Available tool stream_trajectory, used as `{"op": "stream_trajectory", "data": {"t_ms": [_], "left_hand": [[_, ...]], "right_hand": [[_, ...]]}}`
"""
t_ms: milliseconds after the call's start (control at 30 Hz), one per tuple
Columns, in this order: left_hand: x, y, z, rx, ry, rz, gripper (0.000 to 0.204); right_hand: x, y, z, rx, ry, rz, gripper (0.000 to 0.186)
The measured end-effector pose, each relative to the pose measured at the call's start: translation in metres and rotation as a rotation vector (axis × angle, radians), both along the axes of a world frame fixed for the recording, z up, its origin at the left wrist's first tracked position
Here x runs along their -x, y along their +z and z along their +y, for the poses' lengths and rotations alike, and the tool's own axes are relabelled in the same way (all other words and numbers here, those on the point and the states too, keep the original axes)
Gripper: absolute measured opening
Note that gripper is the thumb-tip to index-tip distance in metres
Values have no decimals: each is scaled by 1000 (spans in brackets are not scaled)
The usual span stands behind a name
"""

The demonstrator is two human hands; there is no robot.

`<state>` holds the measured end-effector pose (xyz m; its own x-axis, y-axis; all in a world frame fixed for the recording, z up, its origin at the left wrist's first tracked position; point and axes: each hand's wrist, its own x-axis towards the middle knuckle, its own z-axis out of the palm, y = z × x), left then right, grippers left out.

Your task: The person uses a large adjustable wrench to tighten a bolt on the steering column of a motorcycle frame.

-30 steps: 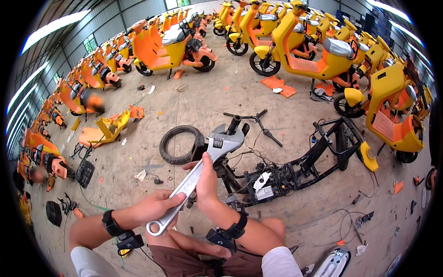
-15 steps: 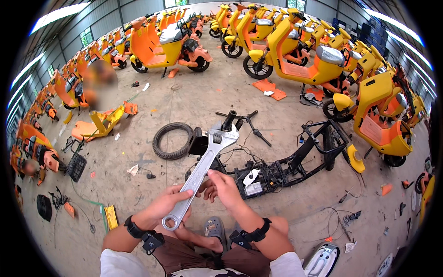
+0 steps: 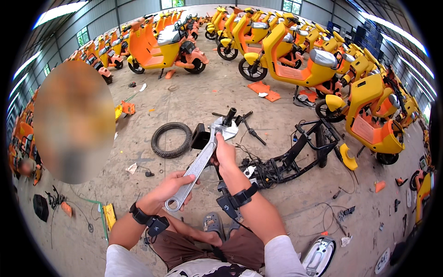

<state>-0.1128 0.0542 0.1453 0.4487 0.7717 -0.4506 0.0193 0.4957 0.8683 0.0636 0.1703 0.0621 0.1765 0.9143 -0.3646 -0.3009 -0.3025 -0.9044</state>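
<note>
A large silver adjustable wrench [image 3: 200, 166] slants up from my lap toward the black upright tube [image 3: 229, 115] of a stripped scooter frame [image 3: 288, 164]. Its head overlaps the tube's lower part in view; I cannot tell whether the jaws grip it. My left hand [image 3: 177, 188] is closed round the handle near the ring end. Higher up, just below the head, my right hand [image 3: 224, 150] is closed on the wrench, thumb along it, its other fingers partly hidden. A black block-shaped part [image 3: 199, 136] sits left of the head.
A loose tyre [image 3: 161, 151], a black bar assembly [image 3: 254, 135] and a yellow panel [image 3: 348, 159] lie on the concrete floor [image 3: 134, 101] among cables and scraps. Rows of yellow-orange scooters [image 3: 286, 60] surround the area. A blurred oval [image 3: 74, 121] hides part of the left side.
My right hand has moved up the wrench to just below its head, closing on it after its fingers were looser. The wrench and left hand sit slightly higher in view.
</note>
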Motion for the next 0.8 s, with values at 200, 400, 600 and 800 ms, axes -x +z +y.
{"op": "stream_trajectory", "data": {"t_ms": [200,400,600,800], "left_hand": [[15,21,14,-20,-50,98,30],[25,43,26,-33,-144,254,30],[55,49,46,-38,-14,164,40],[92,27,-2,-553,251,45,57]], "right_hand": [[17,24,2,66,-103,48,58],[25,24,6,118,-75,104,62],[12,31,2,87,89,326,58],[52,28,28,125,-4,278,66]]}}
